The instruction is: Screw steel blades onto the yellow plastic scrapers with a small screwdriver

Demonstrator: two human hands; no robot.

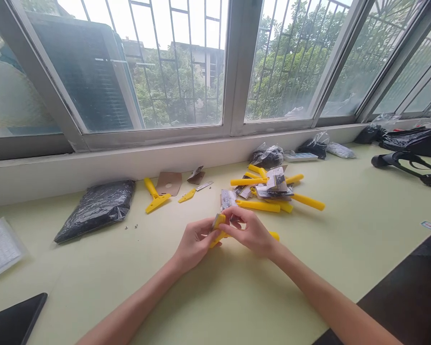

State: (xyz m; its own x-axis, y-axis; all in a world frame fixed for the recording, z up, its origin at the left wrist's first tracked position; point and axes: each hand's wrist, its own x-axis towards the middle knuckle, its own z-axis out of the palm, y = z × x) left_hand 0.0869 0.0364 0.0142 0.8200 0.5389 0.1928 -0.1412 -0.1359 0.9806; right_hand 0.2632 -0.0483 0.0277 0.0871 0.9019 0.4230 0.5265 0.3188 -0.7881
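Between both hands is a yellow scraper [220, 220] with a greyish metal edge along its head. My left hand [197, 242] grips the head from the left, its thumb pressed on the front. My right hand [249, 231] pinches the other side of the head, fingertips close together. A yellow handle end shows past the right wrist, and the part between is hidden behind that hand. Just beyond my hands lies a heap of yellow scrapers [262, 206] with printed card sleeves. To the left rest a separate scraper [157, 197], a loose yellow head plate [187, 195] and a thin blade [204, 186].
Small screws [131, 226] lie near a black plastic packet [96, 208]. Brown card pieces [169, 183] are by the wall. A dark tablet-like object [16, 318] and bubble wrap [2, 249] sit at left. Bagged items [267, 155] and a black strap [409, 165] line the windowsill side.
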